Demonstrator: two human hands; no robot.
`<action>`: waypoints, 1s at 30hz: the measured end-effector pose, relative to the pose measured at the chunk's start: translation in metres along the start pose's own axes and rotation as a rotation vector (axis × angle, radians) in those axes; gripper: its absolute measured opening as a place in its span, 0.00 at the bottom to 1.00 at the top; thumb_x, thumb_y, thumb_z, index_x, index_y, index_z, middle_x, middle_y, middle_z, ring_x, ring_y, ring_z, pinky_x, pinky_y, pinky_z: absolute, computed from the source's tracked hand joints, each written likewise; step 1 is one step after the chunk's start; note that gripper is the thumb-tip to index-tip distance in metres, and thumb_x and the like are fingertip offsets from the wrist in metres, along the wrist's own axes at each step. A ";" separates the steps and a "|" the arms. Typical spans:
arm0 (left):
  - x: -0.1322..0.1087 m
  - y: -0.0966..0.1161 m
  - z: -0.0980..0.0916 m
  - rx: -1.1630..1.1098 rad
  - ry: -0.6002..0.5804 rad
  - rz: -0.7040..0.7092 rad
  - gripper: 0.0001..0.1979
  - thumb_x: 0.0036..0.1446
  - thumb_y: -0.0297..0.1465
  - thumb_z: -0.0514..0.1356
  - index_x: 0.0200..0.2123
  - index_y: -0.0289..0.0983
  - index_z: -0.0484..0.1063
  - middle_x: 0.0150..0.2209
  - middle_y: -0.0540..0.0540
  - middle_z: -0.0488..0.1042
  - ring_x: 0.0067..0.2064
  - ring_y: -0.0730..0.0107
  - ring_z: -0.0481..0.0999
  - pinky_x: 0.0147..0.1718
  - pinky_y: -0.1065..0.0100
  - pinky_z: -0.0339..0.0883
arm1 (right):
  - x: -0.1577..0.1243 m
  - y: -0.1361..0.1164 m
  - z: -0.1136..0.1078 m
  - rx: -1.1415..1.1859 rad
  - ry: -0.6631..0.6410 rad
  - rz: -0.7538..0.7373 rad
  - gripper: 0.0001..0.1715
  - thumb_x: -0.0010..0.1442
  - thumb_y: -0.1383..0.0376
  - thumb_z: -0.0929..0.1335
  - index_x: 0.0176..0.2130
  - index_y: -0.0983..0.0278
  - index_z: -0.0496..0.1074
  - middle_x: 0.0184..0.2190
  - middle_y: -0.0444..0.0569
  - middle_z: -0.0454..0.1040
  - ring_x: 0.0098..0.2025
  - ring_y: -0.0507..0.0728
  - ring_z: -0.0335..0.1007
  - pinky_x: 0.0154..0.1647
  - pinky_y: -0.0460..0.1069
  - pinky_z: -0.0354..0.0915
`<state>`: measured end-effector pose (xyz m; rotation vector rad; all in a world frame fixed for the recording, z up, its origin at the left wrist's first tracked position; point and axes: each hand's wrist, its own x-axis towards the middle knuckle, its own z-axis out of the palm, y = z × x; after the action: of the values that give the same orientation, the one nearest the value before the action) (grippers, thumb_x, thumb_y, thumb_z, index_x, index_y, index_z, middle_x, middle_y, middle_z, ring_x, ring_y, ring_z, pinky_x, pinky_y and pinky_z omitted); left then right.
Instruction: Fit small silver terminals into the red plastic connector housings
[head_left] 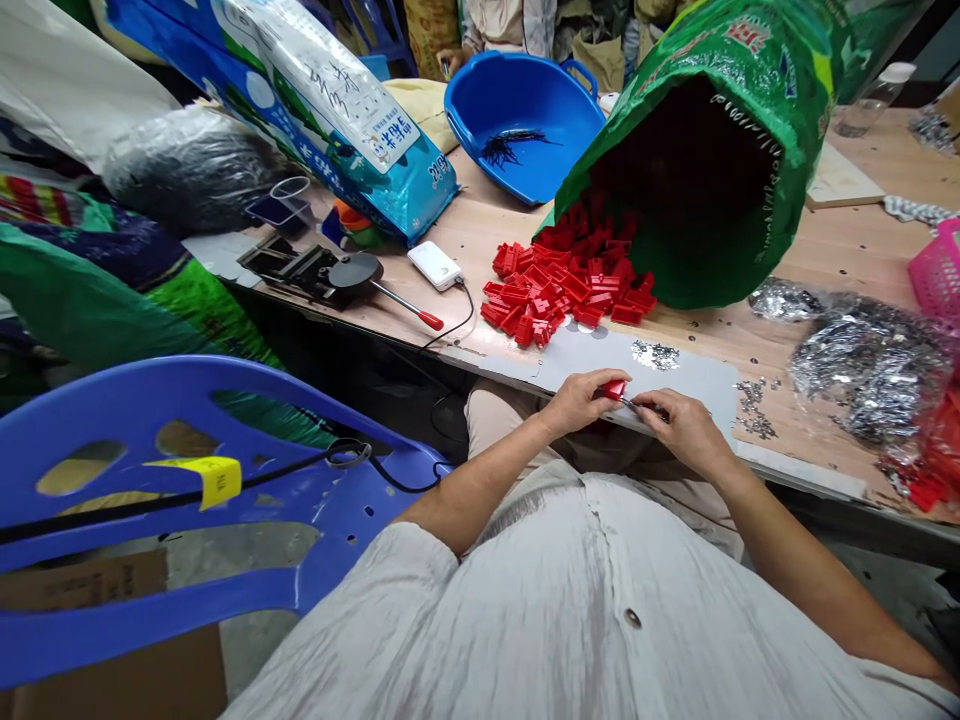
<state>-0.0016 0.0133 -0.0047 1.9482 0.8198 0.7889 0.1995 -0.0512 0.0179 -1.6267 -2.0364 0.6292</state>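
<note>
Near the table's front edge, my left hand (577,402) pinches a small red plastic part (614,389). My right hand (684,428) is closed around a thin dark tool (637,405), perhaps tweezers; its tip meets the red part. Most of the tool is hidden by my fingers. Just beyond my hands lies a small heap of shiny metal pieces (656,355) on a grey sheet (705,385). Farther back, a pile of similar red plastic parts (562,285) spills from the mouth of a green sack (810,110).
A blue basin (480,100) holds dark thin strips. Left of it lean a blue-and-white bag (337,110), a white power bank (436,265) with a cable, and a hand press (356,275). Bagged metal pieces (862,365) lie right. A blue chair (247,390) stands at my left.
</note>
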 end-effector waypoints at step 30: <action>0.003 0.000 -0.006 -0.085 -0.111 -0.048 0.18 0.51 0.30 0.63 0.47 0.36 0.72 0.43 0.47 0.76 0.43 0.70 0.74 0.48 0.70 0.65 | -0.005 0.003 0.016 -0.066 0.071 -0.011 0.12 0.63 0.66 0.64 0.42 0.59 0.76 0.41 0.49 0.77 0.42 0.58 0.74 0.44 0.52 0.67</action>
<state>-0.0048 0.0187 -0.0018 1.8730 0.7520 0.6709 0.1928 -0.0568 0.0030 -1.6502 -2.0330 0.4989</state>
